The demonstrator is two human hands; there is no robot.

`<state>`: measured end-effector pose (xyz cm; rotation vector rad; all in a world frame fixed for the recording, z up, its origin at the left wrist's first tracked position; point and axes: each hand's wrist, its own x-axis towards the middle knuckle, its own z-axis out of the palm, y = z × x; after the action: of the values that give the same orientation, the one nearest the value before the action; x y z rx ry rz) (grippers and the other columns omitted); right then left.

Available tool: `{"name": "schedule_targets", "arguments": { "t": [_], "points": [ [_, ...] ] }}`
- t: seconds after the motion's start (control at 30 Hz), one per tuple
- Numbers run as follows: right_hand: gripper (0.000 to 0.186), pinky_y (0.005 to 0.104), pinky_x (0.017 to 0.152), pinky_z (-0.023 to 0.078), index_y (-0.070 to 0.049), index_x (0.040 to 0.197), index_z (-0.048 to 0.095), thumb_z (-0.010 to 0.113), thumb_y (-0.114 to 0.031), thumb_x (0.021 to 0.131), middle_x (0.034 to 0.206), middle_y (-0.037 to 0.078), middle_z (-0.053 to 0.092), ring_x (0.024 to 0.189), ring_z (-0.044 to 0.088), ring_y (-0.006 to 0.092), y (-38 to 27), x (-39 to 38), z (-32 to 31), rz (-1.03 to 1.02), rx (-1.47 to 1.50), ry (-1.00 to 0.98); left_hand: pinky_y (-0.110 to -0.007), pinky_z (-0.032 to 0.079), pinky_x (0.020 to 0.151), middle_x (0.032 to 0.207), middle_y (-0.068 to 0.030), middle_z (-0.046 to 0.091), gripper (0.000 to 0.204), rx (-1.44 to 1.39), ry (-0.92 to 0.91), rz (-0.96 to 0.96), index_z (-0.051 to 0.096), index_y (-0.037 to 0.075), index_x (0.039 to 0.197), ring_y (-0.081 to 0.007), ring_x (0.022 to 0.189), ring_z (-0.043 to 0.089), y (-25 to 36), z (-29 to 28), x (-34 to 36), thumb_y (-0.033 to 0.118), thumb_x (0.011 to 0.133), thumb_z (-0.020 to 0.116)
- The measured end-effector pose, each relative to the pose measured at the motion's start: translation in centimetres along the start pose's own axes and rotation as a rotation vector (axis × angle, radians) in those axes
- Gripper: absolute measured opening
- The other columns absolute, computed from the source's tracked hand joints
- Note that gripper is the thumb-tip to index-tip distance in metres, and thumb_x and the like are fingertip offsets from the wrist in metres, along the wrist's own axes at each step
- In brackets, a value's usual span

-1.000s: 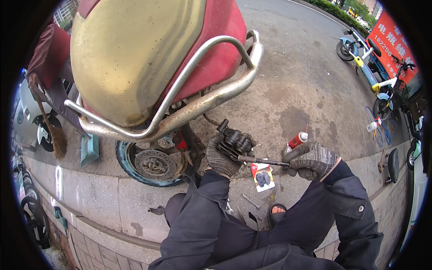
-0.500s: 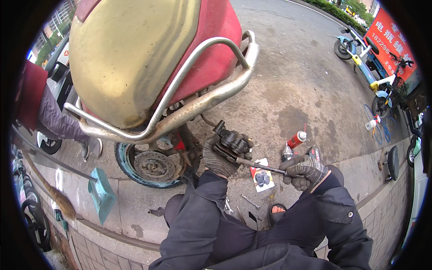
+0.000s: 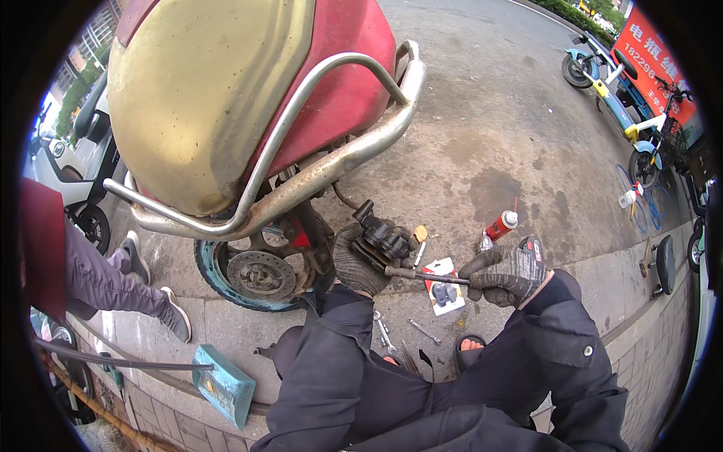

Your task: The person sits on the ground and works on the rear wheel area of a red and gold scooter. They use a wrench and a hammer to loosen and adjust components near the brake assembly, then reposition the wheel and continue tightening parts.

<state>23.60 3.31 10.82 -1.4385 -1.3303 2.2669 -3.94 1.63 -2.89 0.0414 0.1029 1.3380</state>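
Note:
A dirty black brake caliper (image 3: 388, 235) is held up beside the scooter's rear wheel. My left hand (image 3: 355, 264), in a grey knit work glove, is closed around its near side. A slim rod-like tool (image 3: 444, 281) runs level from the caliper's lower edge to my right hand (image 3: 510, 273). That gloved hand is wrapped around the tool's right end, hiding its grip. The tool's left tip meets the caliper near my left fingers; exact contact cannot be made out. A dark hose (image 3: 345, 196) runs down toward the caliper. The brake disc (image 3: 261, 276) shows on the wheel.
The scooter's metal rack (image 3: 361, 154) overhangs from above. A red spray can (image 3: 500, 226), a card package (image 3: 443, 288) and wrenches (image 3: 424, 331) lie around my feet. A power tool (image 3: 486, 242) is partly behind my right hand. At left, a person (image 3: 105, 286) stands by a blue dustpan (image 3: 224, 386).
The person at left has stepped further into view, and the dustpan has moved right and nearer. My view has shifted slightly. Both my hands keep their holds on the caliper and the rod-like tool.

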Motion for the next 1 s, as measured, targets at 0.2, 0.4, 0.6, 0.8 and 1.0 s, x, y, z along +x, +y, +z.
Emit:
{"name": "schedule_targets", "arguments": {
  "t": [0.2,0.4,0.6,0.8,1.0],
  "points": [
    [0.029,0.0206,0.036,0.032,0.006,0.112,0.061,0.065,-0.005,0.085,0.072,0.01,0.067,0.041,0.046,0.0051,0.9,2.7,-1.1,0.026,0.065,-0.02,-0.061,0.048,0.089,0.102,-0.0234,0.061,0.055,0.012,0.0,0.016,0.06,0.004,0.106,-0.0451,0.098,0.059,0.0,0.0,-0.2,0.054,0.086,0.049],
    [0.031,0.0195,0.04,0.033,0.003,0.114,0.062,0.066,-0.006,0.085,0.076,0.008,0.067,0.046,0.047,0.0051,2.6,2.1,-1.3,-0.088,0.072,-0.046,-0.065,0.047,0.088,0.112,-0.02,0.061,0.069,0.131,0.298,0.167,0.059,0.004,0.114,-0.0431,0.102,0.058,-1.0,1.6,-0.7,0.067,0.087,0.046],
    [0.032,0.022,0.052,0.042,0.0,0.113,0.065,0.067,-0.013,0.083,0.078,0.002,0.068,0.058,0.054,0.0051,2.1,0.2,0.5,-0.125,-0.101,0.07,-0.057,0.05,0.089,0.127,-0.0205,0.055,0.05,0.244,0.174,0.152,0.052,0.012,0.127,-0.043,0.108,0.058,-0.9,3.1,-2.0,0.035,0.085,0.066],
    [0.032,0.0237,0.058,0.046,0.001,0.114,0.065,0.062,-0.012,0.085,0.079,0.005,0.068,0.063,0.058,0.0072,1.6,-1.0,2.3,-0.026,-0.104,0.179,-0.058,0.048,0.091,0.121,-0.0206,0.058,0.066,0.352,0.148,0.218,0.046,0.013,0.137,-0.0367,0.102,0.059,-1.3,3.0,-1.1,0.01,0.073,0.066],
    [0.027,0.0395,0.078,0.052,-0.007,0.108,0.069,0.061,-0.021,0.086,0.095,0.017,0.069,0.088,0.067,0.0334,1.0,0.1,3.3,-0.331,-0.629,0.323,-0.056,0.051,0.089,0.115,-0.0193,0.059,0.082,0.465,0.259,0.319,0.041,0.015,0.142,-0.0381,0.098,0.06,-2.1,2.4,0.4,-0.003,0.063,0.055]
  ]
}}
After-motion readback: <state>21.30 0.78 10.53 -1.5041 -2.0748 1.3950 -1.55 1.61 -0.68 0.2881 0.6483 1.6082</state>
